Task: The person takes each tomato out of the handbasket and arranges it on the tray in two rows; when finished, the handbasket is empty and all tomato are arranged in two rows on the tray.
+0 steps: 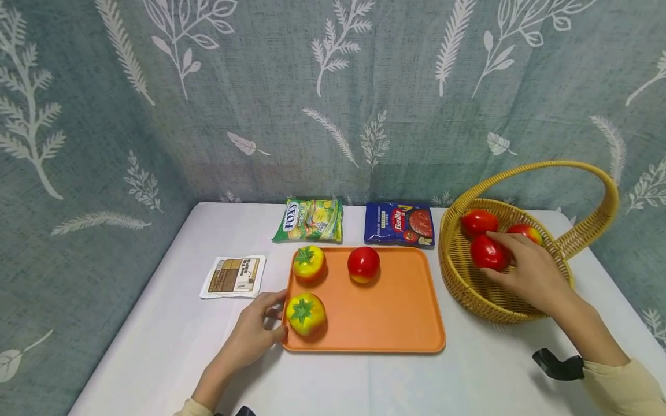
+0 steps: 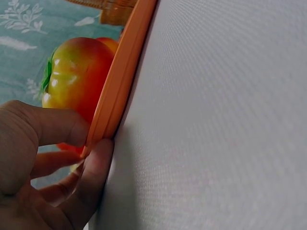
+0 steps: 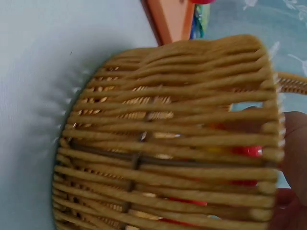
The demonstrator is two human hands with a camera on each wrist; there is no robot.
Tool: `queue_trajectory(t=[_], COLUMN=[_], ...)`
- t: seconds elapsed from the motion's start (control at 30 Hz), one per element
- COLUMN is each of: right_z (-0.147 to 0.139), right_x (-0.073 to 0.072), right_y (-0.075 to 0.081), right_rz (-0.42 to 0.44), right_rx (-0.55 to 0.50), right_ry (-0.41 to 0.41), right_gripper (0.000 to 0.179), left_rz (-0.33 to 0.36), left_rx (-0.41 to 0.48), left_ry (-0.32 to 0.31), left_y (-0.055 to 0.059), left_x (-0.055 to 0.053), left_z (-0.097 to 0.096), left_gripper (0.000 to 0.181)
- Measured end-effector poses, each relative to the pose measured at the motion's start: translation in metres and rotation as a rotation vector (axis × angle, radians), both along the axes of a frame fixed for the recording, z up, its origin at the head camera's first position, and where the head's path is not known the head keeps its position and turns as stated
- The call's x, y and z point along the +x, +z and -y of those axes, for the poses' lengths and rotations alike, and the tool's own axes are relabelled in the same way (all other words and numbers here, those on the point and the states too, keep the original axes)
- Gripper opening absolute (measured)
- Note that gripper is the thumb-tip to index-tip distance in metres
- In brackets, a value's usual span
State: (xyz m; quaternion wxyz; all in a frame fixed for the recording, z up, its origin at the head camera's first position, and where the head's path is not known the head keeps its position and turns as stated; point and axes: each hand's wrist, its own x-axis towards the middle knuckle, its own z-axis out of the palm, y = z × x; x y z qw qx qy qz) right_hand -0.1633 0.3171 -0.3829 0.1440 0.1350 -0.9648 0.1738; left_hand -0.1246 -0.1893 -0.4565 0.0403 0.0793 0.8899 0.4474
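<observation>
Studio-like tabletop [image 1: 156,346] (leaf-print backdrop [image 1: 281,121])

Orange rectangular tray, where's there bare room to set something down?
The tray is bare right of and in front of the shiny red round fruit. Its left side is crowded: a round yellow green-topped fruit in front, another fruit behind, the left hand gripping the rim.

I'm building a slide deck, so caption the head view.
The right grip holds a red fruit in a wicker basket; the left grip pinches an orange tray at its rim.
</observation>
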Motion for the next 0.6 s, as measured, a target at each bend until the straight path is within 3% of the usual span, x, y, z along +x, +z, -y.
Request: queue_trajectory(t=[0.4, 0.6], right_z=[0.021, 0.033], right_x=[0.027, 0.038], right_y=[0.018, 0.024], right_rz=[-0.120, -0.119], right_rx=[-0.068, -0.110], right_ry=[0.012, 0.005], right_gripper=[0.075, 0.075], left_rz=[-0.010, -0.012], left_rx=[0.001, 0.000], left_ry=[-0.007, -0.005], left_y=[0.001, 0.001], left_x=[0.000, 0.000], left_z=[0.001, 0.001], left_gripper=[0.072, 0.073])
